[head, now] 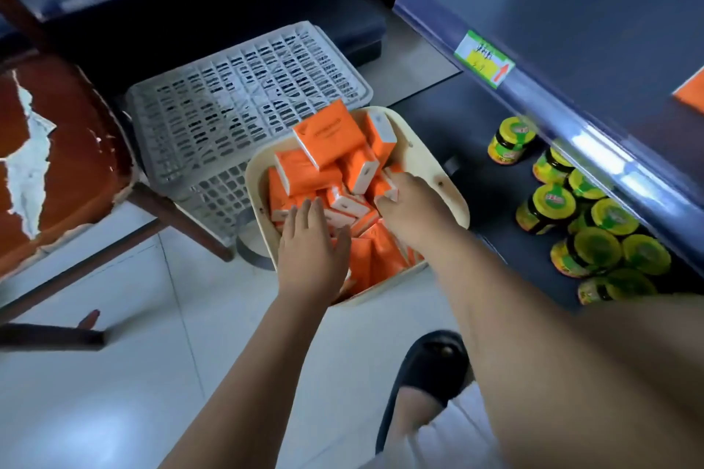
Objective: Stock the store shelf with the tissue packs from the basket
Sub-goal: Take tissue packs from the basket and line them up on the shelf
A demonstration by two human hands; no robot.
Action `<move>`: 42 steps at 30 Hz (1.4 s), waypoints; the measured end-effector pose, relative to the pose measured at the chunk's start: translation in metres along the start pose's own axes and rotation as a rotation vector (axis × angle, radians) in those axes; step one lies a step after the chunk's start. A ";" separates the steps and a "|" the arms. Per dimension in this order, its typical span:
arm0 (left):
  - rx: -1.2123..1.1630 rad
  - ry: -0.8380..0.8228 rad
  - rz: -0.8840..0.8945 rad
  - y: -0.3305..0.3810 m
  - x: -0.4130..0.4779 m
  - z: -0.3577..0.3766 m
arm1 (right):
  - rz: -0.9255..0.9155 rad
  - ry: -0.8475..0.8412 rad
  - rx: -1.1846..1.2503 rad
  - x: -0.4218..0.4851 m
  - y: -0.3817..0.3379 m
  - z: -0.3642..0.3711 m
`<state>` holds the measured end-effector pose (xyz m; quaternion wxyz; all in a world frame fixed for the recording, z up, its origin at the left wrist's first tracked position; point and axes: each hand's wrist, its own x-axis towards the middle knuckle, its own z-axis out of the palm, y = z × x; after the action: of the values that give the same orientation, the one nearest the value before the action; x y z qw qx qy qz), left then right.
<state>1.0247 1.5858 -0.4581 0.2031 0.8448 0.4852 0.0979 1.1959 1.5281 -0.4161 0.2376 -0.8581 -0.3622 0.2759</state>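
Observation:
A cream basket (430, 171) on the floor holds several orange tissue packs (327, 139) with white ends, piled loosely. My left hand (310, 247) lies flat on the packs at the basket's near left, fingers straight and spread. My right hand (409, 202) reaches into the right side, and its fingers curl round one orange pack (388, 188). Over on the right runs the dark blue store shelf (571, 0); one orange pack (691, 91) lies on its upper level at the frame's edge.
Several yellow-lidded jars (552, 202) stand on the lower shelf beside the basket. A grey slotted crate (236, 99) sits upside down behind the basket. A worn brown chair (57, 148) stands at the left. My slippered foot (426, 373) is on the white floor tiles.

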 end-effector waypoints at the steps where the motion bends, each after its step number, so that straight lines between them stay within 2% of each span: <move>1: 0.002 0.002 -0.018 -0.003 0.014 0.002 | 0.027 0.004 0.038 0.016 0.001 0.001; 5: -0.021 0.033 -0.073 -0.004 0.065 -0.005 | 0.152 0.079 0.178 0.062 -0.005 0.007; 10: -0.404 0.099 -0.372 0.004 0.125 -0.012 | 0.230 0.019 0.256 0.103 -0.020 0.033; 13: -0.639 0.121 -0.559 0.012 0.151 -0.011 | 0.301 0.056 0.283 0.115 -0.018 0.047; 20: -0.928 0.088 -0.775 0.032 0.173 -0.024 | 0.361 0.132 0.523 0.109 -0.014 0.036; 27: -1.315 0.045 -0.644 0.023 0.147 -0.042 | 0.431 0.188 0.738 0.075 -0.026 -0.031; 31: -1.516 0.025 -0.534 0.043 0.133 -0.069 | 0.324 0.341 0.973 0.046 -0.047 -0.080; 33: -1.593 -0.003 -0.508 0.059 0.123 -0.084 | 0.268 0.334 1.132 0.025 -0.055 -0.104; 35: -1.607 -0.023 -0.451 0.080 0.112 -0.100 | 0.220 0.337 1.208 -0.003 -0.056 -0.125; 42: -1.473 -0.156 -0.057 0.178 0.046 -0.140 | 0.126 0.538 1.207 -0.096 -0.029 -0.168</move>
<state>1.1362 1.5809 -0.2557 0.7537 0.4814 0.2996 0.3324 1.2334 1.4394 -0.2462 0.7422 -0.6328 -0.0213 0.2198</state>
